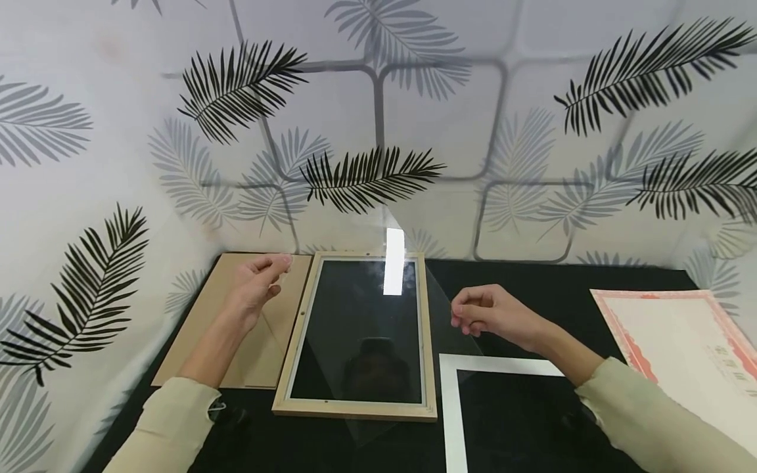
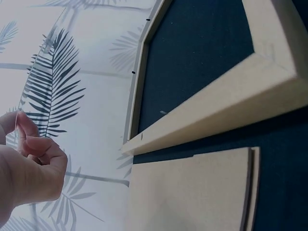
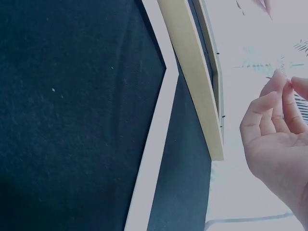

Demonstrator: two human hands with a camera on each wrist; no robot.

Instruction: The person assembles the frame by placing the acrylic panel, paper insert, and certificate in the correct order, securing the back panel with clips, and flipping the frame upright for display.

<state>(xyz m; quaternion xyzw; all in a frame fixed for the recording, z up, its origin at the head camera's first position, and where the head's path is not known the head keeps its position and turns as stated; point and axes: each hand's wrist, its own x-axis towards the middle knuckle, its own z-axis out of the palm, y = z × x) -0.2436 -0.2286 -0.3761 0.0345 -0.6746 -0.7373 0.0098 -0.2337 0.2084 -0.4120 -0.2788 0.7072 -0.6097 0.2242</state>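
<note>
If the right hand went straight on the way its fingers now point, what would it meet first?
The clear sheet, whose edge the right hand seems to pinch. Across it, the left hand looks roughly in line, though depth is unclear.

One frame [image 1: 307, 407], one mat [image 1: 454, 420], one clear sheet [image 1: 393, 263], one red-bordered paper [image 1: 680, 355].

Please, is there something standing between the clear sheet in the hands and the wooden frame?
Nothing visible stands between the clear sheet and the wooden frame below it. The brown board lies to the frame's left, the white mat to its right.
</note>
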